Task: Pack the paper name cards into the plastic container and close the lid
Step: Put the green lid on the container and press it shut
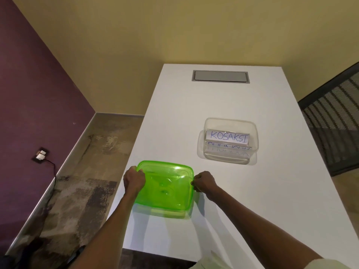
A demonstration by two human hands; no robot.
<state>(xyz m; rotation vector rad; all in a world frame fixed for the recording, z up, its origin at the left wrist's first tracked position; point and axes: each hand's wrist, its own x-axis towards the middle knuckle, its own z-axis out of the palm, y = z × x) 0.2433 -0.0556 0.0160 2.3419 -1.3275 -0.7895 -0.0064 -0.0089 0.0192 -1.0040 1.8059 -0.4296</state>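
A green translucent lid [167, 188] is held a little above the white table [233, 200], near its left front edge. My left hand [134, 180] grips the lid's left rim and my right hand [204, 183] pinches its right rim. Farther back and to the right stands a clear plastic container [230, 141], open on top. Inside it are white paper name cards; the upper card [228, 137] reads "KOSAKSI" in blue, and a second card [228, 151] shows blurred through the front wall.
A grey cable hatch [220, 76] is set into the table's far end. A dark mesh chair back [334, 123] stands at the right edge. On the left floor lies a wall socket with a black cable [41, 155].
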